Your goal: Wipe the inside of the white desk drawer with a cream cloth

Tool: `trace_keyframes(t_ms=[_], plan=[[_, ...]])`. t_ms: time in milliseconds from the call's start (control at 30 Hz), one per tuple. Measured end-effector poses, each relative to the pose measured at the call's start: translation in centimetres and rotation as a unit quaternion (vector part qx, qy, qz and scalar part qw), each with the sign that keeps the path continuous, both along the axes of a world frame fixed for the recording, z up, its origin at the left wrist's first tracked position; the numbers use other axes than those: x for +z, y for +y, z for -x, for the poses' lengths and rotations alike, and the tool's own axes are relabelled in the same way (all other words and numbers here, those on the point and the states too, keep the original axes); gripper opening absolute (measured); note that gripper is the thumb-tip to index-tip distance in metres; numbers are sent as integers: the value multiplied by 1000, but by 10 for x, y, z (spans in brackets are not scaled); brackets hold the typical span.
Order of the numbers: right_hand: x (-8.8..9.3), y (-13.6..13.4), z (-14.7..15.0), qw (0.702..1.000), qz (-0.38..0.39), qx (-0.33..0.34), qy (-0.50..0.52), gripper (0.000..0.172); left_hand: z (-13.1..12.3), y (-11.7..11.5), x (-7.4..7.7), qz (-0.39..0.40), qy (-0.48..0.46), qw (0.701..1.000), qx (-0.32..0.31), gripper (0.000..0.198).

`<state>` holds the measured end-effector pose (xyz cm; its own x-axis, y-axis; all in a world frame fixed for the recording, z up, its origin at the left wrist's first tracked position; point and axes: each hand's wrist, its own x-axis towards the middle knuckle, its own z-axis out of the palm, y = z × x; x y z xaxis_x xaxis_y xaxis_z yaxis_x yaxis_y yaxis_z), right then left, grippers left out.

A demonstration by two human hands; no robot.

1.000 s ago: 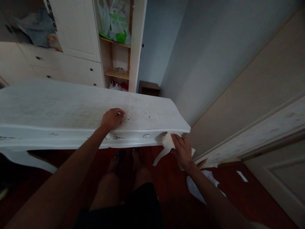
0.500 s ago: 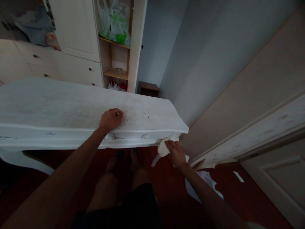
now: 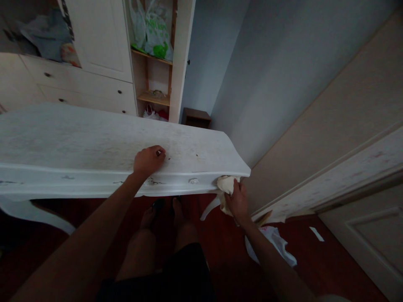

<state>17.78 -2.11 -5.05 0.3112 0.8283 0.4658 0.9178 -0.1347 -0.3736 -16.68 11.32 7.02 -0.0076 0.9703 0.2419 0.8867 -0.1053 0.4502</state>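
Note:
A white table [image 3: 103, 138] with a scuffed, stained top stretches across in front of me. My left hand [image 3: 149, 160] rests on its top near the front edge, fingers curled into a loose fist; I see nothing held in it. At the right end of the table's front, my right hand [image 3: 238, 202] grips a cream cloth [image 3: 226, 184]. The cloth is pressed against the front face just under the top's rim, and part of it hangs below the hand. A white carved knob [image 3: 193, 181] sits left of the cloth.
Behind the table stands a white cabinet [image 3: 100, 42] with drawers and an open shelf holding plastic bags [image 3: 157, 35]. A low brown box-like unit [image 3: 197, 118] is by the wall. A white plastic bag [image 3: 273, 241] lies on the dark red floor [image 3: 217, 247], near a door [image 3: 374, 226].
My right hand has moved the cloth rightward and slightly up along the table's front, toward its right corner. My left hand has barely shifted.

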Motion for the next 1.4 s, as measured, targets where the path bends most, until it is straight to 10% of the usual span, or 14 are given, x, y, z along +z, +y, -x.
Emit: trace_keyframes(t_ms=[200,467,767,1100,1400], plan=[[-32,17,26,997,-31,-52,54,65,0,-1,-2,-3,6,1000,-2,33],[-17,14,39,997,20,12,71,60,-5,-5,-3,-4,28,1000,13,35],[-15,11,137,981,68,67,171,45,-4,-6,-3,-11,19,1000,12,35],[-5,-18,85,935,-62,72,341,39,-4,-7,-5,-19,2,1000,10,32],[15,0,117,981,-82,126,124,45,-5,-7,-7,-27,4,1000,10,31]])
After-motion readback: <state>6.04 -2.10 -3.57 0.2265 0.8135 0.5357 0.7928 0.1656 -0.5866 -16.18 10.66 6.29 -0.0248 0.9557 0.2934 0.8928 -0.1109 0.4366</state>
